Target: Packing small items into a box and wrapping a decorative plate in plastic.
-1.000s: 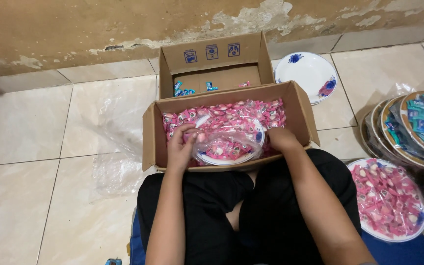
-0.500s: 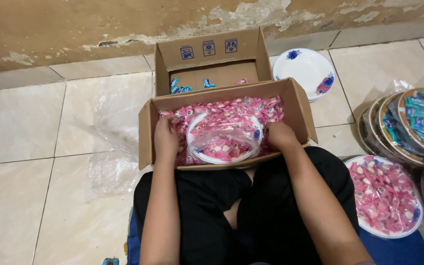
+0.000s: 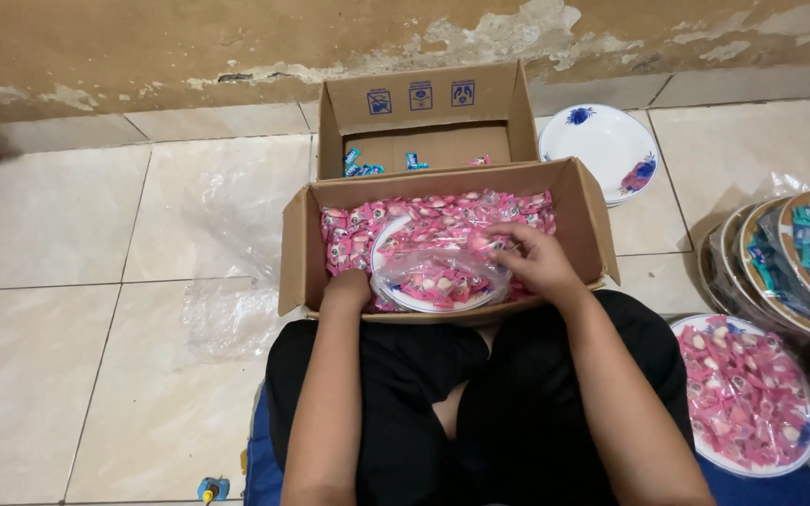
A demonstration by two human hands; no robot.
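A seated person's left hand (image 3: 347,289) grips the near-left rim of a plastic-wrapped plate of pink sweets (image 3: 435,274), which rests inside a cardboard box (image 3: 304,253) of pink sweets on the lap. The right hand (image 3: 533,259), fingers loosely spread, presses the wrap.

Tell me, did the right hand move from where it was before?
Yes. The right hand was at the plate's right edge near the box's right wall; now it lies further left, over the plastic-covered plate of pink candies inside the cardboard box.
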